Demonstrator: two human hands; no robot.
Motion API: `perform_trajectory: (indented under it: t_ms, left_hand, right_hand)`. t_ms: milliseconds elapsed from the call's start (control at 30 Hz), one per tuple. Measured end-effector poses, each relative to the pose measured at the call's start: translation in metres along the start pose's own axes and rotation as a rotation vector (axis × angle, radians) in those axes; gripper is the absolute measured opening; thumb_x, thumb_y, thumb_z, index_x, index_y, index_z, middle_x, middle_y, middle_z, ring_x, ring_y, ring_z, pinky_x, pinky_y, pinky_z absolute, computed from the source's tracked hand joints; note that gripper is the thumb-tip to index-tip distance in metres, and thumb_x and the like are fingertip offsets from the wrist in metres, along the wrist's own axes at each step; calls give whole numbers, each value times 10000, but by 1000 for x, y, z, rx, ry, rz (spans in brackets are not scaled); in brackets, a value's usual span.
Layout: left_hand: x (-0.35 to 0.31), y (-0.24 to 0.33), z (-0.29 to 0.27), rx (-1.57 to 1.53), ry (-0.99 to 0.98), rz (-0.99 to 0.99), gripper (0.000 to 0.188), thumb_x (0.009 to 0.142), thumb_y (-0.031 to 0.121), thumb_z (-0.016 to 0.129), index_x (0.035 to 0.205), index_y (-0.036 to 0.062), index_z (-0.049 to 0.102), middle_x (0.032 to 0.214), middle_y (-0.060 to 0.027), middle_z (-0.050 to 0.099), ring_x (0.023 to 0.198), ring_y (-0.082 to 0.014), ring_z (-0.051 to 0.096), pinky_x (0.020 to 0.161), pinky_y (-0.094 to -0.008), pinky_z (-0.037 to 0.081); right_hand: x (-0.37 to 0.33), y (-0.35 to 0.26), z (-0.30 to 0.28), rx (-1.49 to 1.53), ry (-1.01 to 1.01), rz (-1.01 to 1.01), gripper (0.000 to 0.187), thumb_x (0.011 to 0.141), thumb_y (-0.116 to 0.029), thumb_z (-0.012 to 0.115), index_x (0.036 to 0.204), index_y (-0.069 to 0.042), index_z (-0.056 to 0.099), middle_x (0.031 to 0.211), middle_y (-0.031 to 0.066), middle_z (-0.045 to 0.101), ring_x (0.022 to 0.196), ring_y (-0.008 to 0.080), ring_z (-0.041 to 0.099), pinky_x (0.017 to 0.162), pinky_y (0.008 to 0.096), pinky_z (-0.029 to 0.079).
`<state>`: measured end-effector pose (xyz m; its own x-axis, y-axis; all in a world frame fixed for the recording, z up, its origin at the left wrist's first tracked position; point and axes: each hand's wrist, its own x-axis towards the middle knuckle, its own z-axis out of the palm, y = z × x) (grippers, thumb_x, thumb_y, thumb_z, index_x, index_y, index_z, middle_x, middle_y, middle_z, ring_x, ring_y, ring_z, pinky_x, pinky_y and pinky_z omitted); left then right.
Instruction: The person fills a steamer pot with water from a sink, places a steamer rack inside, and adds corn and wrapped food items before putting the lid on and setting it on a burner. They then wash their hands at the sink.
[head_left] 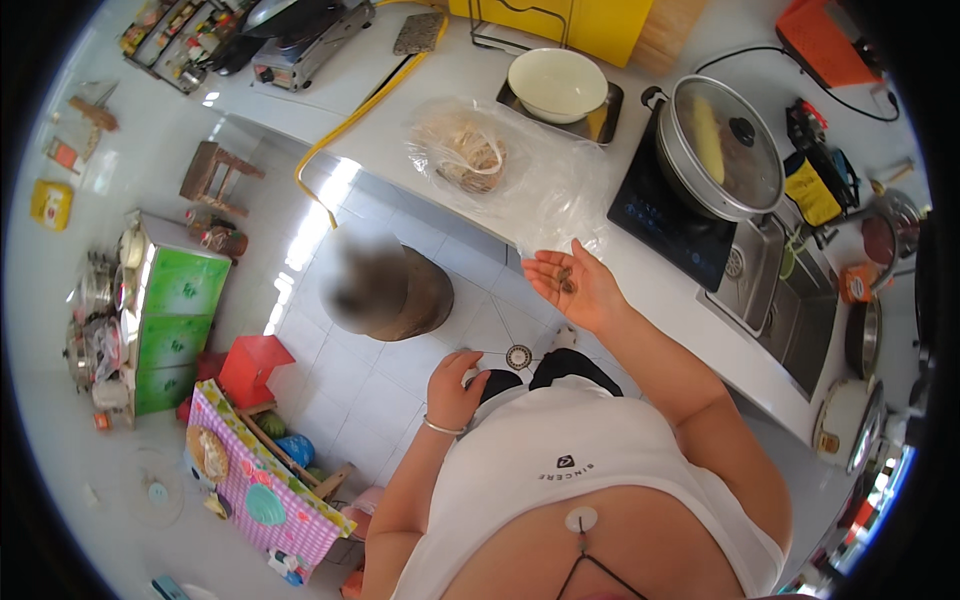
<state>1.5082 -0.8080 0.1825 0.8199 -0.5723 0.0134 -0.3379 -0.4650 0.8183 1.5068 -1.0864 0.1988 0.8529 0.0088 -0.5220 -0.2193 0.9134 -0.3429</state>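
My right hand (580,288) is turned palm up over the counter's front edge, with a few small brown pieces (567,281) lying in it; their kind is too small to make out. Close to it, crumpled clear plastic (570,200) is spread on the counter. A clear plastic bag (465,150) with light brown food inside sits farther left along the counter. My left hand (457,390), with a bangle at the wrist, hangs near my thigh. Its fingers are bent and apart, and nothing shows in them.
A lidded steamer pot (722,145) with a yellow item inside stands on a black induction cooker (675,215). Behind the plastic is a cream bowl (557,85). The sink (790,300) lies right. A brown shape with a blurred top (425,290) stands on the floor ahead.
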Motion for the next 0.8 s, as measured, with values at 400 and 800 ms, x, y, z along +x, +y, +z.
perform_trajectory:
  t_ms: [400,800]
  left_hand:
    - [-66,-86,-99,55,103,-86,257,758,89,705,1000,20,651,927,-143,648,843,-319,625,734,-388,506]
    - [-73,-40,-37,170,277,-156,289,741,72,681,1026,63,632,949,-125,589,796,-326,606,690,-395,511]
  right_hand:
    - [34,118,41,-41,111,63,619,996,-477,379,1224,91,465,1288,267,504,1220,370,497,1043,431,411]
    - [31,213,61,-388,-160,742,729,969,-598,326,1258,54,476,1229,152,529,1190,248,480,1043,381,367]
